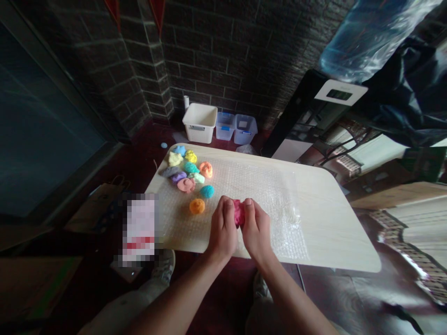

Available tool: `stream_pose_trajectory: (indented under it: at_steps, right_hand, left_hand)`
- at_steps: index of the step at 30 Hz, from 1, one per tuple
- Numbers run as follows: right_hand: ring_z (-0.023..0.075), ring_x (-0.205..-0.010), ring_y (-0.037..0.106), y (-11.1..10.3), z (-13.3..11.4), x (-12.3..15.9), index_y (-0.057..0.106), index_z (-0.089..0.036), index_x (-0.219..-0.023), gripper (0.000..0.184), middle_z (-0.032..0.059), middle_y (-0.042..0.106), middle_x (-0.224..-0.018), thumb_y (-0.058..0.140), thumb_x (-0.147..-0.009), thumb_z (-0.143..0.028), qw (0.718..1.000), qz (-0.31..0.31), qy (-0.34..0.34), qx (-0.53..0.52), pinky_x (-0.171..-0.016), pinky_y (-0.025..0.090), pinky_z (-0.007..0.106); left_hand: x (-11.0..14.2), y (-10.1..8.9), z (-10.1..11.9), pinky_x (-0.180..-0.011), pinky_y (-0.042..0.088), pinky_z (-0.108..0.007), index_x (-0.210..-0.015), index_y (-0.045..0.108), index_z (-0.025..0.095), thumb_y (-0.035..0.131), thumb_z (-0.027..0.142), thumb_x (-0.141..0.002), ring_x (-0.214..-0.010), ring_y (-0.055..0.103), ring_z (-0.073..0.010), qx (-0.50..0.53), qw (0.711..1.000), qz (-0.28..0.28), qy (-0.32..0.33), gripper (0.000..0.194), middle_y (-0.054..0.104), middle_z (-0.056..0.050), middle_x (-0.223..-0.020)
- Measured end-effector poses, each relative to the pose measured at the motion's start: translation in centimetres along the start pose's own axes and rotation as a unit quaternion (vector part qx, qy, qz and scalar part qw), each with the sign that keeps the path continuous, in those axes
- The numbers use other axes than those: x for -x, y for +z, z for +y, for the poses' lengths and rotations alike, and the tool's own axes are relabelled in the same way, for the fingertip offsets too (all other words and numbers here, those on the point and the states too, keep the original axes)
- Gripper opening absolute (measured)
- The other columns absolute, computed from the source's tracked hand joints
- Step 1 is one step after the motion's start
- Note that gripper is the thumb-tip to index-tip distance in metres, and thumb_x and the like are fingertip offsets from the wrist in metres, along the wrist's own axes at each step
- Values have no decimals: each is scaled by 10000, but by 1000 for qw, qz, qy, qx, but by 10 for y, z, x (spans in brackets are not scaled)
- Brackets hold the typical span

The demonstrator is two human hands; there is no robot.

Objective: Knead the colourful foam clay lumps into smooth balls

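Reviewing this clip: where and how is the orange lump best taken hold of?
Probably by its rounded left and right sides, coming down from above and the near side. The orange lump is roughly round; bubble wrap lies open on its near side, while the teal-blue lump sits just beyond, to the right.

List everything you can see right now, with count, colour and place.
Table: 1, pale wood, centre
Bubble wrap: layers unclear, clear, on table
Loose lumps: 11, mixed colours, table's left end
Held lump: 1, pink, over bubble wrap
White bin: 1, white, floor beyond table
Clear bins: 2, bluish, right of white bin
Bottle: 1, blue, top right
Black plastic: count unclear, black, upper right
Boxes: count unclear, brown, both sides
Pennants: 2, red, top
Wall: dark brick, back
Shoes: 2, greyish, below table edge
Left hand: 1, bare, holding pink lump
Right hand: 1, bare, same lump
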State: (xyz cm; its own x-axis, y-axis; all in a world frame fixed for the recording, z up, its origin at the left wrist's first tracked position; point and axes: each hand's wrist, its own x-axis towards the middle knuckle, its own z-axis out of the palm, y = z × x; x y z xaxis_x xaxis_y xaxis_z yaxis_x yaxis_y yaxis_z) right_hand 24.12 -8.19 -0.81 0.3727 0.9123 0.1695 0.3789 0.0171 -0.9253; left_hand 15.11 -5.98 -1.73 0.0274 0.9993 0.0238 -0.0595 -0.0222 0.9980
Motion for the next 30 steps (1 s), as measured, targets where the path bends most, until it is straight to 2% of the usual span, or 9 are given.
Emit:
stream_pose_trajectory:
  at_steps: [4, 8, 12, 16, 20, 22, 24, 27, 30]
  right_hand:
    - [137, -481, 477, -8, -6, -5, 527, -229, -695, 560, -18, 531, -539, 429, -1056, -646, 994, -65, 64, -52, -465, 344, 259]
    - [129, -488, 423, -7, -10, -8, 486, -225, -595, 601, -15, 495, -522, 457, -1039, -628, 995, -43, 86, -33, -460, 308, 265]
    - [127, -469, 417, -1, -7, -4, 464, -231, -577, 579, -16, 489, -493, 432, -1057, -553, 999, 9, 39, -2, -468, 282, 280]
    - [125, -430, 417, 0, -2, 3, 458, -239, -575, 590, -12, 488, -477, 377, -1083, -528, 998, 36, -13, 42, -474, 253, 302]
    - [122, -417, 407, -2, 5, 3, 427, -241, -565, 610, -23, 449, -460, 348, -1097, -529, 997, 38, -32, 63, -478, 236, 304]
    - [126, -435, 425, -2, 6, 1, 433, -237, -583, 606, -22, 462, -477, 330, -1106, -525, 998, 21, -23, 52, -479, 268, 295]
    - [138, -485, 485, -3, 4, -1, 513, -222, -670, 557, -8, 536, -547, 329, -1115, -502, 998, 12, -27, 59, -505, 340, 289]
    - [188, -688, 647, -7, -3, -4, 651, -183, -1057, 364, 77, 703, -881, 420, -1101, -460, 991, 27, -78, 110, -595, 471, 311]
    - [229, -899, 705, -11, -9, -6, 622, -198, -1311, 346, 131, 685, -1159, 454, -1097, -411, 984, 12, -122, 132, -692, 566, 353]
  left_hand:
    - [0, -9, 6, -611, 404, -329, -941, 491, 271, 397, 355, -1086, -641, 607, -201, -150, 983, -47, 91, 192, 627, -4, -733]
    - [8, -3, 7, -584, 362, -333, -916, 473, 273, 418, 319, -1069, -629, 608, -211, -185, 972, -47, 133, 168, 623, -11, -719]
    - [12, 8, 5, -625, 423, -325, -819, 439, 270, 350, 313, -1082, -648, 592, -197, -97, 992, -2, 84, 280, 590, -8, -705]
    - [10, 13, 2, -657, 471, -317, -746, 490, 251, 405, 350, -1056, -681, 597, -189, -26, 999, 37, 4, 336, 607, -19, -715]
    - [9, 13, 2, -583, 451, -288, -690, 501, 238, 462, 397, -1025, -622, 567, -169, 44, 995, 16, -88, 373, 598, 1, -659]
    - [8, 11, 3, -582, 451, -280, -690, 514, 232, 480, 410, -1021, -621, 565, -164, 59, 993, 12, -100, 377, 603, 4, -658]
    - [4, 8, 3, -630, 475, -280, -734, 552, 223, 499, 429, -1023, -672, 595, -166, 52, 995, 33, -82, 359, 635, -7, -713]
    - [-2, 2, 3, -625, 481, -275, -815, 543, 228, 497, 469, -1040, -654, 604, -159, 50, 995, 56, -69, 333, 624, 4, -723]
    - [-5, 0, 2, -569, 466, -265, -883, 505, 238, 461, 469, -1069, -590, 596, -145, 75, 995, 20, -62, 300, 624, 20, -715]
